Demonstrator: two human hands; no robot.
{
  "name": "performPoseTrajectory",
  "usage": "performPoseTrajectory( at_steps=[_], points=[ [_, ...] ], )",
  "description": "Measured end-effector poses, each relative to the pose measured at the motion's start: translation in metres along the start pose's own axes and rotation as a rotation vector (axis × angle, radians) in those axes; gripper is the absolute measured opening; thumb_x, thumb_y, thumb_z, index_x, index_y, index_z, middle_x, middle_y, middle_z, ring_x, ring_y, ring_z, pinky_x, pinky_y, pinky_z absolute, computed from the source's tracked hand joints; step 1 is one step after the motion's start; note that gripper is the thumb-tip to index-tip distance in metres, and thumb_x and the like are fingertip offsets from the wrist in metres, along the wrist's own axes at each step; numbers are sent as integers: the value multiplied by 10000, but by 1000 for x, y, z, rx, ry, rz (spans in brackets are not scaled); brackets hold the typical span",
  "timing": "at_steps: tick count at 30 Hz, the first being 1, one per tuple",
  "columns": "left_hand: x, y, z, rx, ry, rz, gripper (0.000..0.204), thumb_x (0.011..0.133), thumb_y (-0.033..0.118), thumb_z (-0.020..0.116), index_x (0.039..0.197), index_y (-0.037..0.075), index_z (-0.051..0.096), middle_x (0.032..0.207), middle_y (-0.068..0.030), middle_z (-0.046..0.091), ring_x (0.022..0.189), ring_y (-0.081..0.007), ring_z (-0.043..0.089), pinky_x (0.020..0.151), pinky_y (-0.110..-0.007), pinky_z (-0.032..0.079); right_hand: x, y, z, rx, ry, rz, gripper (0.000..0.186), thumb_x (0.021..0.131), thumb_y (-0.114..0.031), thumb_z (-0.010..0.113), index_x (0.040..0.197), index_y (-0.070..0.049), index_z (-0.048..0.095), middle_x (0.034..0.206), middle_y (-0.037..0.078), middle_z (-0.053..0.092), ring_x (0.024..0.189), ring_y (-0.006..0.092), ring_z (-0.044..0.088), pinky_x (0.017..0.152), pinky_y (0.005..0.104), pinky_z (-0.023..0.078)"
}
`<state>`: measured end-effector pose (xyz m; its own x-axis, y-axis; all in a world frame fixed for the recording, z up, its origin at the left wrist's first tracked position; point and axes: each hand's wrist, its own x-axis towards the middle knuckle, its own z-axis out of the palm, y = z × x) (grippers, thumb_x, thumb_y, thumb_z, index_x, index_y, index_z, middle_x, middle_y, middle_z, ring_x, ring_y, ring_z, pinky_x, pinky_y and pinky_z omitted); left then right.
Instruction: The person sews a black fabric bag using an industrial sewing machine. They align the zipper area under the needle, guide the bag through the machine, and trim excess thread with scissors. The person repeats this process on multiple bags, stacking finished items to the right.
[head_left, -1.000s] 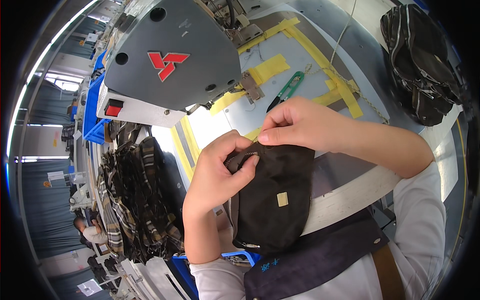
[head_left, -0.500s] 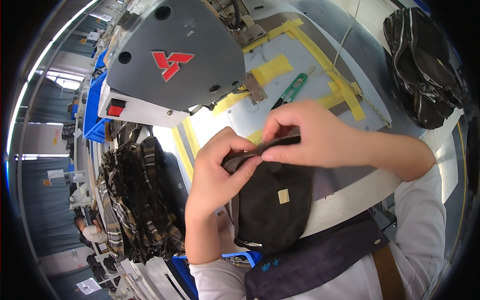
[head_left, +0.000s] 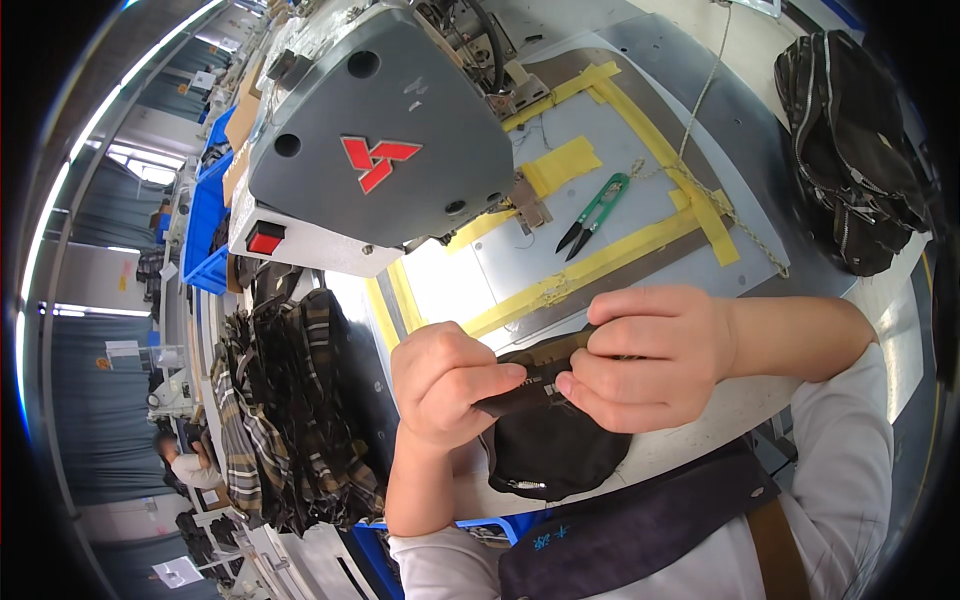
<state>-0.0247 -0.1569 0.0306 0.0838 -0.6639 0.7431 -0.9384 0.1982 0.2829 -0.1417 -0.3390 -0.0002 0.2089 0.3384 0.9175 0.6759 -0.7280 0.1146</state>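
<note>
Both my hands hold a small black fabric pouch (head_left: 552,450) at its upper edge, just above the near edge of the sewing table (head_left: 640,150). My left hand (head_left: 445,385) pinches the left end of that folded edge, thumb across the front. My right hand (head_left: 650,358) grips the right part, fingertips curled at a small zipper piece. The pouch body hangs down below the hands, a zipper showing along its lower rim. A large grey sewing machine (head_left: 375,150) stands behind the hands.
Green thread snips (head_left: 595,212) lie on the plate, framed by yellow tape strips (head_left: 600,262). A pile of black bags (head_left: 850,165) sits at the right. Plaid fabric pieces (head_left: 285,420) hang at the left, near blue bins (head_left: 205,215). Another person is far off at lower left.
The pouch has been folded and turned, so its front with the small tan label no longer shows. Both hands have shifted down and right, closing together on its upper edge.
</note>
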Motion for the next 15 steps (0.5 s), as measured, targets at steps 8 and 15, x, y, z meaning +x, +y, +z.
performPoseTrajectory(
  at_steps=[8,15],
  points=[
    [-1,1,-1,3,18,-7,336,501,81,783,805,154,658,654,33,498,497,-135,487,425,-274,333,0,-2,1,-2,-3,-31,75,704,-108,662,744,-73,609,777,6,551,720,155,534,724,308,534],
    [-1,-3,-1,75,-106,-94,340,523,91,739,859,146,738,677,5,514,534,-159,507,457,-289,377,-2,3,-6,13,-88,5,130,696,-152,677,797,-85,629,829,-3,566,756,163,550,752,316,536]
  ],
)
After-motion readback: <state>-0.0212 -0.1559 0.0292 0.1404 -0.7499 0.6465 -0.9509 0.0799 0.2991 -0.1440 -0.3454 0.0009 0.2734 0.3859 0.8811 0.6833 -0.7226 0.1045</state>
